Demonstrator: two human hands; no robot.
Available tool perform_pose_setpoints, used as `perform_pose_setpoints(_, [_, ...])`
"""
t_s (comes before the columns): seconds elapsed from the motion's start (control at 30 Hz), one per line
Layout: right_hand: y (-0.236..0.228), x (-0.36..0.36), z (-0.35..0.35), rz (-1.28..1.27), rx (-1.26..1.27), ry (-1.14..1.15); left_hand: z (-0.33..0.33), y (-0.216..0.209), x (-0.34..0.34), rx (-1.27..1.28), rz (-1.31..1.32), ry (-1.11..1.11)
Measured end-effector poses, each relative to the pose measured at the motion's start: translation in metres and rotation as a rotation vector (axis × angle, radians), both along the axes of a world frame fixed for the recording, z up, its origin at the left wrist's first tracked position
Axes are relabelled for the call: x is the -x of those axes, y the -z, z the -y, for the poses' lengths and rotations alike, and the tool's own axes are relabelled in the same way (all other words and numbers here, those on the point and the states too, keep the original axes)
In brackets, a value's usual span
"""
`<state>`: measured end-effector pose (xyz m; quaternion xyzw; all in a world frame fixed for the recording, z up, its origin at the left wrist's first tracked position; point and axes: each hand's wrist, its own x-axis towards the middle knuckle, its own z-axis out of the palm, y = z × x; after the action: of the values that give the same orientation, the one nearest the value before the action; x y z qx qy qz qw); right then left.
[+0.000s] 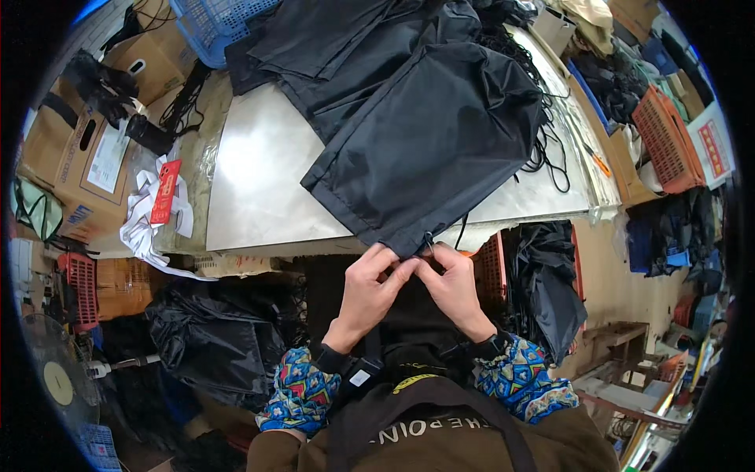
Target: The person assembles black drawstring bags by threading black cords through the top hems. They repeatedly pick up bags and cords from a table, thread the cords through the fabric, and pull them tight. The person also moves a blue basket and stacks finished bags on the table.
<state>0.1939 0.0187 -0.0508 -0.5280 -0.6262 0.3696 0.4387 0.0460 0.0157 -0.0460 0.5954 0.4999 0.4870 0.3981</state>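
A black fabric piece point(432, 134), shaped like a flat bag with a stitched hem, lies on the table and reaches over its front edge. My left hand point(370, 287) is closed on its near corner, fingertips pinching the hem. Close against it, my right hand point(454, 287) pinches at the same corner, where a small thin loop point(429, 241) shows at the fabric's edge; I cannot make out whether it is wire or cord. A short black cord point(462, 228) sticks up beside the right fingers. What lies between the fingertips is hidden.
More black fabric pieces point(330, 39) and a tangle of black cords point(554, 157) cover the back of the pale table point(255, 169). A red phone-like object point(165, 193) rests at left on white cloth. Black fabric heaps point(228, 338) lie below. A fan point(59, 381) stands lower left.
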Motion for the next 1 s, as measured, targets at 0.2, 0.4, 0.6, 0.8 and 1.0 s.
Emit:
perform_pose_setpoints(0.2, [-0.003,-0.002,0.002,0.147,-0.171,0.004,0.003,-0.020,0.001,0.450,0.450,0.046])
perform_pose_setpoints(0.4, [-0.012,-0.005,0.002,0.113,-0.109,-0.008,0.002,-0.015,0.002,-0.044,-0.210,0.065])
perform_pose_setpoints(0.6, [-0.016,-0.009,0.003,-0.016,-0.027,-0.072,-0.003,-0.019,0.006,0.659,0.775,0.159])
perform_pose_setpoints(0.8, [-0.040,-0.021,0.016,0.094,0.015,-0.129,-0.006,-0.021,0.001,0.615,0.908,0.057])
perform_pose_setpoints(1.0, [-0.045,-0.019,0.019,0.173,-0.029,-0.251,-0.007,-0.018,-0.007,0.588,0.858,-0.011])
